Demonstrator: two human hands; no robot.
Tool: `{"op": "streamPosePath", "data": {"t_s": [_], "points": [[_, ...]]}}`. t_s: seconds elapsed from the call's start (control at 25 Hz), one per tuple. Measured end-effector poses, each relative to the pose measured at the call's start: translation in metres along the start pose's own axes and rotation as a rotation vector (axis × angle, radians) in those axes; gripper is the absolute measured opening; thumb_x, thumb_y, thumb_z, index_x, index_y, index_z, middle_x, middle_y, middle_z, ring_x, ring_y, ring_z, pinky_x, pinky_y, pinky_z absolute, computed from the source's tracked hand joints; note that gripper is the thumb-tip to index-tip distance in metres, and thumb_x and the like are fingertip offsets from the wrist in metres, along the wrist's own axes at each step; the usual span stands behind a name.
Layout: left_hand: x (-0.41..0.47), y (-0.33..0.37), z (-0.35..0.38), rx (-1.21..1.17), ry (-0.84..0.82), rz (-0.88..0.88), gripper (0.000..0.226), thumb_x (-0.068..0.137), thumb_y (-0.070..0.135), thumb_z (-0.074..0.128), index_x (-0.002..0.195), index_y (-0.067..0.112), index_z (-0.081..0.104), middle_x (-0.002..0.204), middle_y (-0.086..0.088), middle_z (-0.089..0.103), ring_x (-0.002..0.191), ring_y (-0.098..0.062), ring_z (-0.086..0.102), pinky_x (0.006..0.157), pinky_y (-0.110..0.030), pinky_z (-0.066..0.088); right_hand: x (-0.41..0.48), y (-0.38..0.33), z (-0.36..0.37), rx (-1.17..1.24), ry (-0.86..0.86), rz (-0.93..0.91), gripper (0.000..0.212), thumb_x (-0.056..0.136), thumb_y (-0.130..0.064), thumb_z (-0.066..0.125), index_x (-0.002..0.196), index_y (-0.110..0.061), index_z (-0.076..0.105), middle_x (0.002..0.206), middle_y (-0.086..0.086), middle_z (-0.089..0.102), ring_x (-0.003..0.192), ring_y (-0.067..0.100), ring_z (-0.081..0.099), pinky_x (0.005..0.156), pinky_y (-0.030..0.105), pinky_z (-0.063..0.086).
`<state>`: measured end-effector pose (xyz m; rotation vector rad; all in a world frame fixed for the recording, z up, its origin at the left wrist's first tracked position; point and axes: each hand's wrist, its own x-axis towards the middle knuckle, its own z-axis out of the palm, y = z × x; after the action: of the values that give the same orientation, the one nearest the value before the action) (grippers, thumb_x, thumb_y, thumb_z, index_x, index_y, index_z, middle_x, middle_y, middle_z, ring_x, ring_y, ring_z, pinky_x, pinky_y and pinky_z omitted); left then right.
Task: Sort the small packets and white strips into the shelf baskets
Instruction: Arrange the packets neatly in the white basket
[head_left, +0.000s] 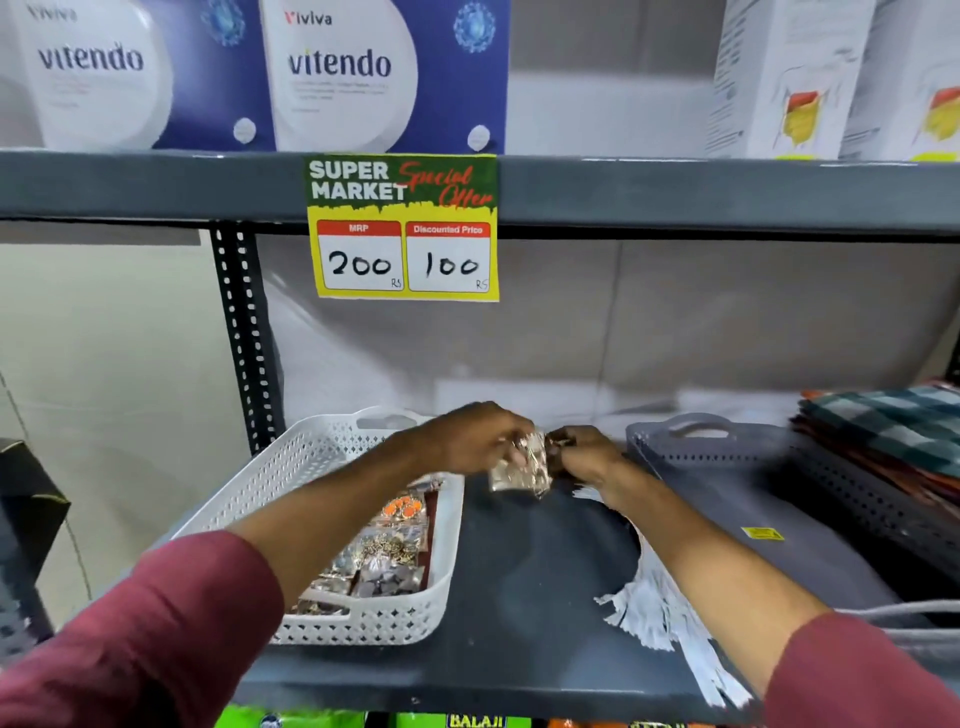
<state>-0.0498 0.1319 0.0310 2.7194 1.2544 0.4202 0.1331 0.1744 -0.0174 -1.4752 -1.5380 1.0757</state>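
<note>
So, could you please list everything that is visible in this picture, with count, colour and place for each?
white basket: one, white, left on the lower shelf, holding small packets
grey basket: one, grey, right on the lower shelf
clear packet: one, transparent with shiny contents, held between both hands above the shelf
white strips: a pile, white, on the dark shelf between the baskets
folded cloth: a stack, checked green and red, far right
price sign: one, yellow and green, on the upper shelf edge
Vitendo boxes: two, blue and white, top shelf left
white boxes: two, white, top shelf right
left hand: one, maroon sleeve, gripping the packet
right hand: one, maroon sleeve, gripping the packet
</note>
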Motion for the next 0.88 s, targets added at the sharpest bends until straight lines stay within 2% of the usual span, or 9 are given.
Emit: {"op": "streamPosePath", "data": {"t_s": [0.08,0.2,0.32,0.4,0.48,0.6,0.68,0.76,0.88], "points": [[-0.013,-0.017,-0.025,-0.186,0.123,-0.117,0.013,0.091,-0.004,0.054,0.085,0.006,0.060,0.083,-0.014,0.064,0.076,-0.006,0.061,0.078,-0.031,0.051,-0.001,-0.014,-0.004,0.215,-0.035,0.007,0.021,0.083,0.001,0.067,0.103,-0.001,0.070,0.083,0.006,0.069,0.069,0.014,0.063,0.059,0.023,0.056],[-0.043,-0.061,-0.052,-0.277,0.141,-0.380,0.029,0.093,0.002,0.054,0.067,0.014,0.055,0.070,-0.005,0.060,0.071,-0.016,0.055,0.078,-0.037,0.049,-0.009,-0.038,0.003,0.353,-0.092,0.000,0.013,0.079,-0.006,0.074,0.089,-0.009,0.067,0.079,0.004,0.063,0.067,0.013,0.058,0.066,0.026,0.055],[-0.076,-0.086,-0.055,-0.341,0.115,-0.573,0.023,0.093,0.011,0.063,0.071,0.014,0.061,0.072,-0.011,0.065,0.061,-0.015,0.061,0.065,-0.029,0.049,-0.021,-0.059,0.033,0.295,-0.158,-0.058,0.030,0.078,-0.005,0.076,0.104,-0.012,0.063,0.088,0.005,0.066,0.071,0.011,0.060,0.065,0.023,0.050],[-0.093,-0.093,-0.050,-0.424,0.173,-0.696,0.013,0.090,0.003,0.066,0.079,0.009,0.063,0.070,-0.011,0.066,0.046,-0.006,0.062,0.046,-0.016,0.049,-0.028,-0.068,0.057,0.252,-0.235,-0.075,0.039,0.078,0.000,0.076,0.111,-0.011,0.058,0.093,0.005,0.067,0.076,0.012,0.063,0.067,0.025,0.052],[-0.107,-0.104,-0.044,-0.432,0.192,-0.799,0.008,0.087,-0.003,0.067,0.088,0.005,0.067,0.074,-0.008,0.067,0.049,-0.007,0.061,0.040,-0.011,0.046,-0.031,-0.072,0.081,0.099,-0.267,-0.087,0.040,0.077,-0.001,0.078,0.112,-0.008,0.060,0.098,0.007,0.068,0.076,0.011,0.064,0.060,0.021,0.055],[-0.118,-0.121,-0.035,-0.405,0.048,-0.813,0.020,0.085,-0.012,0.063,0.100,-0.001,0.069,0.072,0.001,0.070,0.051,-0.002,0.060,0.043,-0.013,0.047,-0.027,-0.075,0.110,-0.184,-0.237,-0.179,0.036,0.075,-0.003,0.080,0.108,-0.006,0.065,0.103,0.007,0.065,0.077,0.011,0.066,0.070,0.025,0.060],[-0.119,-0.132,-0.031,-0.285,-0.036,-0.778,0.026,0.084,-0.015,0.060,0.106,-0.006,0.068,0.059,0.013,0.068,0.047,0.001,0.058,0.043,-0.011,0.045,-0.024,-0.077,0.126,-0.385,-0.207,-0.269,0.036,0.074,-0.008,0.081,0.107,-0.008,0.066,0.111,0.006,0.064,0.093,0.017,0.067,0.082,0.030,0.058],[-0.114,-0.135,-0.026,-0.159,-0.077,-0.731,0.029,0.082,-0.008,0.066,0.109,0.002,0.072,0.064,0.012,0.068,0.052,0.000,0.057,0.048,-0.010,0.044,-0.023,-0.076,0.134,-0.571,-0.207,-0.334,0.035,0.075,-0.010,0.080,0.107,-0.010,0.066,0.118,0.004,0.062,0.104,0.018,0.062,0.075,0.024,0.051],[-0.114,-0.139,-0.018,-0.008,-0.085,-0.677,0.029,0.075,0.000,0.074,0.100,0.014,0.078,0.087,-0.001,0.076,0.071,-0.009,0.060,0.059,-0.016,0.043,-0.021,-0.066,0.147,-0.732,-0.216,-0.408,0.029,0.075,-0.002,0.074,0.102,-0.007,0.066,0.115,0.007,0.064,0.086,0.015,0.053,0.053,0.017,0.035]]}}
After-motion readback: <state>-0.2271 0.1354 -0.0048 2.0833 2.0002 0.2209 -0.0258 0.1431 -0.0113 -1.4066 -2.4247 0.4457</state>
